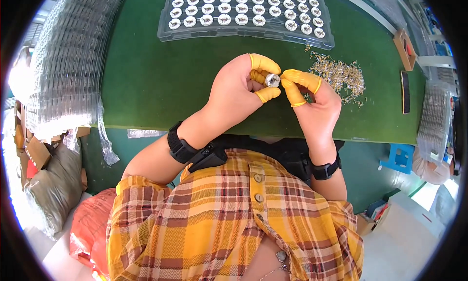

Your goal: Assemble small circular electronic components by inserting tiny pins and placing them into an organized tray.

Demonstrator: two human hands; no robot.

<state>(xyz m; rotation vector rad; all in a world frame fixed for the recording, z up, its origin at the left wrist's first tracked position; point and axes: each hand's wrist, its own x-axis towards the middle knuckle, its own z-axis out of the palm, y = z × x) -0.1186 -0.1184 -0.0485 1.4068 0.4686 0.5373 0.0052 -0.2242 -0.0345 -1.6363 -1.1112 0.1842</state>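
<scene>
My left hand (233, 83), with yellow finger cots on its fingers, grips a small round white-and-silver part (272, 80) by its sides. The part's face is turned to the right, and a dark, metallic detail shows in its middle. My right hand (318, 98), also in yellow finger cots, is closed in a pinch right beside that face. Its fingertips almost touch the part; whatever lies between them is too small to make out. Right of this hand spreads a loose heap of tiny metal-legged components (343, 77), gold and silver in colour.
Beyond my hands, a clear plastic tray (212, 35) holds rows of similar round parts on the green tabletop (161, 86). Tall stacked clear trays (68, 61) stand at the left. A dark bar (405, 92) and wooden box (404, 49) lie right; a blue stool (397, 158) stands below.
</scene>
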